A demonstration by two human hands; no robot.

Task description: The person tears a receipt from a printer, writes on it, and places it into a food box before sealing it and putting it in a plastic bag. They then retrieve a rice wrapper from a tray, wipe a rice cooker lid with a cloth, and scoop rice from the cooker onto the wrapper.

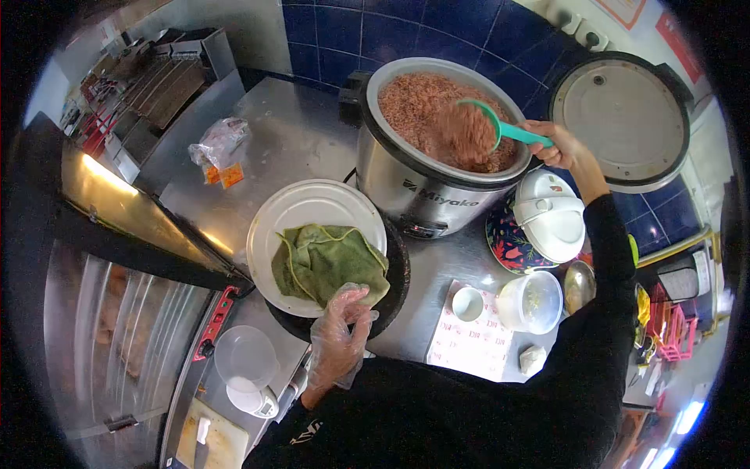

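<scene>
My right hand (556,145) grips the handle of a green rice scoop (525,134) over the rice cooker (422,205). The scoop's bowl is tilted among reddish-brown rice (414,98), and rice around it is blurred by motion. My left hand (341,336) wears a clear plastic glove. Its fingers are loosely curled and apart, with nothing visible in them, by the lower edge of a green cloth (328,262). That cloth lies crumpled on a round white lid (269,215), which rests on a dark round pan (400,270).
The cooker's large lid (621,117) leans against the wall at right. Below it are a flowered container with a white lid (549,219), a clear tub (531,303), a small white cup (468,304) and printed paper (461,344). A scale (254,400) and plastic bag (221,143) are at left.
</scene>
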